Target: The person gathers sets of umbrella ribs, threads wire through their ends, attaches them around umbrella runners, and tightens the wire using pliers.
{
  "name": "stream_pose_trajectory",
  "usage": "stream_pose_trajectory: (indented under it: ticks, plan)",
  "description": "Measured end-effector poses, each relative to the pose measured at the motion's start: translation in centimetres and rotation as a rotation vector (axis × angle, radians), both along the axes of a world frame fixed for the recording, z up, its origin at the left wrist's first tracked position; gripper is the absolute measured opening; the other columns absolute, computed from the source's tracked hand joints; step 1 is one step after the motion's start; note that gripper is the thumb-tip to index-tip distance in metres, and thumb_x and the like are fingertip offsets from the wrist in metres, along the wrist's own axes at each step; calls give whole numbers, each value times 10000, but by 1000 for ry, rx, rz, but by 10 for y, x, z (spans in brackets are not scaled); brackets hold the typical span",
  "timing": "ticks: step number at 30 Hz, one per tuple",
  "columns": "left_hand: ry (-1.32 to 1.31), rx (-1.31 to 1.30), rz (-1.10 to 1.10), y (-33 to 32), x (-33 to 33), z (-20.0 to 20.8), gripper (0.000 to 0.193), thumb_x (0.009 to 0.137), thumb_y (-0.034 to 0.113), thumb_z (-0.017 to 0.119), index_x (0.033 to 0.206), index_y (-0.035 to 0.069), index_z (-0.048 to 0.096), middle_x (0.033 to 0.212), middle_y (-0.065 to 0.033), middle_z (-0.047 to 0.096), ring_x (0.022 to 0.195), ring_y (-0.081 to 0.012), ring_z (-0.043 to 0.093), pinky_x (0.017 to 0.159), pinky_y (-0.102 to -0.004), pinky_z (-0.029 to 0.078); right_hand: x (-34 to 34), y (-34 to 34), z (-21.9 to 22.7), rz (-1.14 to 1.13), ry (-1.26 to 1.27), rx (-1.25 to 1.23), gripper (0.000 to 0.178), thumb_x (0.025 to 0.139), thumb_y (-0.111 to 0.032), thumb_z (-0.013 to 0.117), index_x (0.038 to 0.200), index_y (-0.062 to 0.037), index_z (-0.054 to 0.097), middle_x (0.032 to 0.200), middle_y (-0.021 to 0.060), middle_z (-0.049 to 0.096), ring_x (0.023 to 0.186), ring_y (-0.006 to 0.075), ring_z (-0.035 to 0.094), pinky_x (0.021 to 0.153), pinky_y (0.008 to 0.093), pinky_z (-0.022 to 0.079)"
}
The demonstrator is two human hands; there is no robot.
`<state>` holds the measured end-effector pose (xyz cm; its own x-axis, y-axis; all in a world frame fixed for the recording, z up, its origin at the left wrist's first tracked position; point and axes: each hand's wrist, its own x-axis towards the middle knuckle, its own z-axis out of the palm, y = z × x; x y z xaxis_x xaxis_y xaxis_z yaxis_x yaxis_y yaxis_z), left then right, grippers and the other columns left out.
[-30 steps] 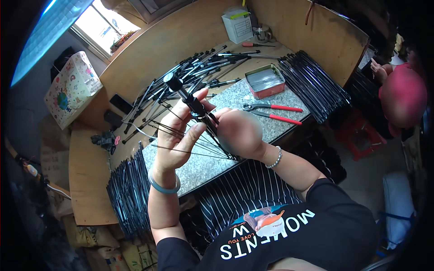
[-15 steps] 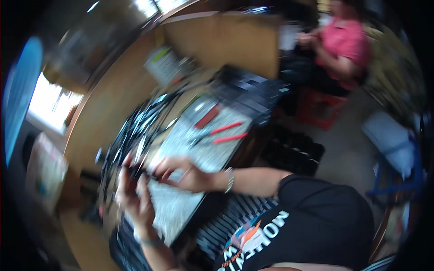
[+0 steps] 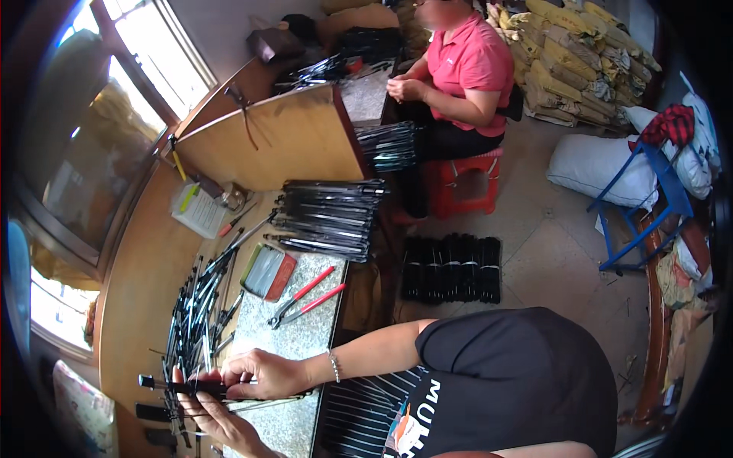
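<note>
Both my hands are at the lower left, over the work surface. My left hand (image 3: 221,424) is below, its fingers around a slim black rod-shaped piece (image 3: 164,384) with thin wire-like rods trailing to the right. My right hand (image 3: 267,372) closes on the same piece from above, fingertips pinched near its middle. Fingers cover part of the piece, and its exact kind is unclear. Just beyond my hands, a loose heap of black and silver rods (image 3: 195,305) lies along the table. Red-handled pliers (image 3: 305,298) rest on the grey table top (image 3: 256,320).
An open green-and-red box (image 3: 269,271) sits beyond the pliers, before a stack of black rod bundles (image 3: 328,221). A white container (image 3: 198,211) stands by the wooden partition (image 3: 267,141). Past it, a person in pink (image 3: 466,72) sits on a red stool (image 3: 466,183). Black bundles (image 3: 450,267) lie on the floor.
The view has turned and sharpened from a blur. My hands stay together on the black piece, which now points left, with my left hand beneath it and my right hand on top.
</note>
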<state>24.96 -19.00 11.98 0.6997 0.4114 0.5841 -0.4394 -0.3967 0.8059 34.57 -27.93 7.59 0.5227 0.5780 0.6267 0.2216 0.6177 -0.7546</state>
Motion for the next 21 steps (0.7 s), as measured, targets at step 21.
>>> stream_pose_trajectory:
  ticks: [21]
  plan:
    - [-212, -148, 28, -18, 2, -4, 447, 906, 83, 525, 1297, -22, 334, 912, -47, 554, 766, -80, 559, 693, -207, 472, -21, -2, 0, -245, -164, 11, 211, 753, -15, 691, 934, 5, 584, 850, 90, 644, 784, 154, 641, 699, 261, 520]
